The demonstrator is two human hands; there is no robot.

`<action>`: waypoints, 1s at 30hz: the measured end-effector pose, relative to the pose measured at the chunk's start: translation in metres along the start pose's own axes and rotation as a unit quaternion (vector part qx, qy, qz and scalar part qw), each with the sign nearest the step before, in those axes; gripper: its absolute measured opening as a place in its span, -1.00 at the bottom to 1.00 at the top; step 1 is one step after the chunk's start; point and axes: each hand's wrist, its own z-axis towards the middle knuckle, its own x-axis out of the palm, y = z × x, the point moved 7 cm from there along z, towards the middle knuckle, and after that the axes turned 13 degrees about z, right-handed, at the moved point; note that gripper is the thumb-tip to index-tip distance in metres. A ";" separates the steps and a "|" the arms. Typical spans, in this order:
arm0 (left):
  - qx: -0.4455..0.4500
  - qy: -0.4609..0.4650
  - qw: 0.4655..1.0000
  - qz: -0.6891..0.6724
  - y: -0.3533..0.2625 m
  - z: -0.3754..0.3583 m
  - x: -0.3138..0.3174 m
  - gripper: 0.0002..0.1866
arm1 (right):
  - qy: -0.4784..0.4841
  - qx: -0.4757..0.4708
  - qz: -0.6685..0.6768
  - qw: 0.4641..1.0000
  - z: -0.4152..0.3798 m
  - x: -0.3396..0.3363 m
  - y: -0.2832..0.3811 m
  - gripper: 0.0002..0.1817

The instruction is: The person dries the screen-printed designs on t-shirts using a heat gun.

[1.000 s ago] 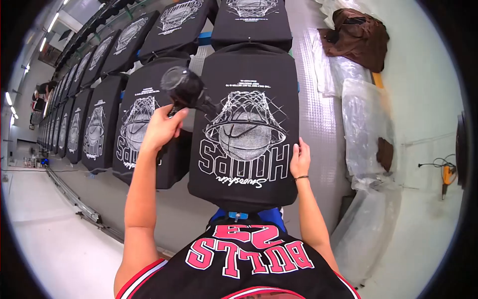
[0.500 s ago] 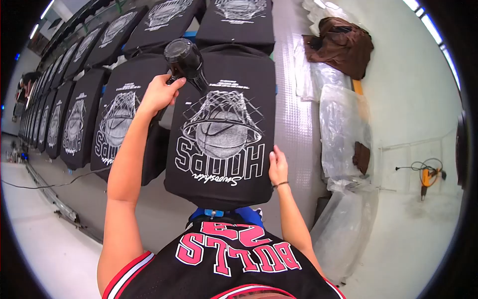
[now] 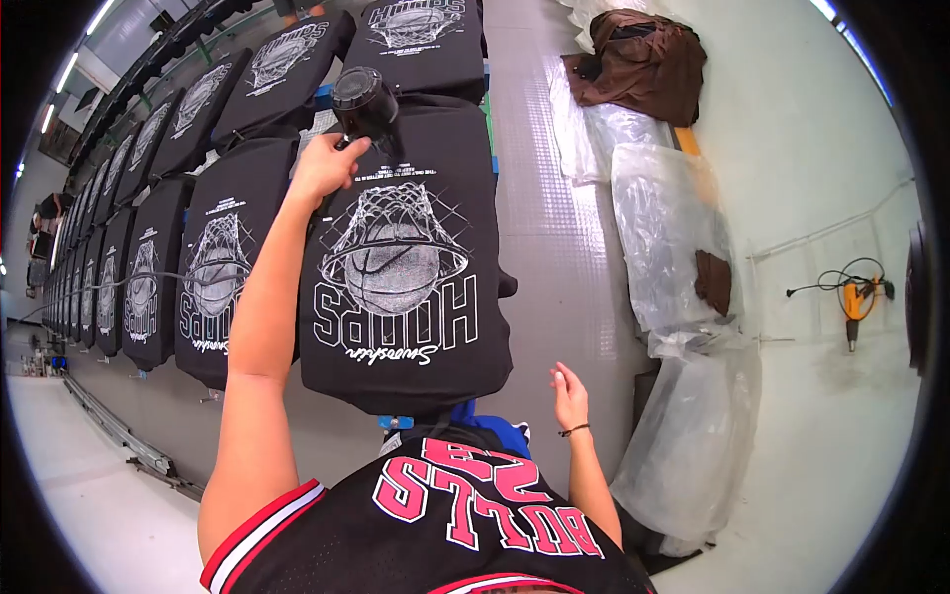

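Note:
My left hand (image 3: 330, 168) is wrapped round the handle of a black hair dryer (image 3: 364, 99), held over the upper part of a black T-shirt (image 3: 406, 368). The dryer's nozzle points down at the cloth, just beyond the white print. That print shows a basketball in a hoop net with the word "HOOPS", upside down from where I stand. The shirt lies stretched over a flat board in front of me. My right hand (image 3: 570, 398) holds nothing; it hovers right of the shirt's near corner, apart from it, fingers extended.
More printed black shirts (image 3: 211, 267) on boards run in two rows to the left. A cord (image 3: 148, 274) crosses there. Clear plastic sheeting (image 3: 673, 238) and a brown cloth (image 3: 648, 69) lie to the right. An orange heat gun (image 3: 853, 307) is farther right. Another person stands far left.
My right hand has left the shirt's right edge and moved toward me and outward. The dryer remains over the shirt's upper part. My view has shifted, so the shirt sits farther left.

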 end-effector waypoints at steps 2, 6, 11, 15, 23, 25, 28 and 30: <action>-0.022 -0.051 0.997 0.061 0.006 -0.002 -0.010 -0.59 | 0.008 -0.082 -0.062 0.995 0.020 -0.012 0.006 -0.54; -0.051 -0.030 0.998 0.004 0.015 -0.008 -0.010 -0.58 | 0.038 -0.169 -0.103 0.979 0.072 0.006 0.090 -0.60; -0.040 0.018 0.999 -0.026 -0.018 -0.037 0.004 -0.64 | 0.119 -0.369 -0.189 0.902 0.152 0.112 0.178 -0.54; -0.066 0.072 0.993 -0.065 -0.026 -0.094 0.016 -0.68 | 0.160 -0.458 -0.171 0.858 0.196 0.213 0.232 -0.43; -0.239 0.018 0.955 -0.176 0.000 -0.201 0.023 -0.73 | 0.235 -0.444 -0.193 0.843 0.237 0.211 0.219 -0.35; -0.315 -0.044 0.936 -0.151 0.013 -0.215 0.006 -0.73 | 0.254 -0.438 -0.178 0.844 0.241 0.204 0.213 -0.31; -0.349 -0.173 0.919 -0.067 0.015 -0.199 -0.023 -0.73 | 0.282 -0.421 -0.204 0.838 0.248 0.196 0.216 -0.30; -0.340 -0.192 0.918 -0.071 0.017 -0.172 -0.030 -0.76 | 0.313 -0.394 -0.206 0.839 0.257 0.190 0.226 -0.30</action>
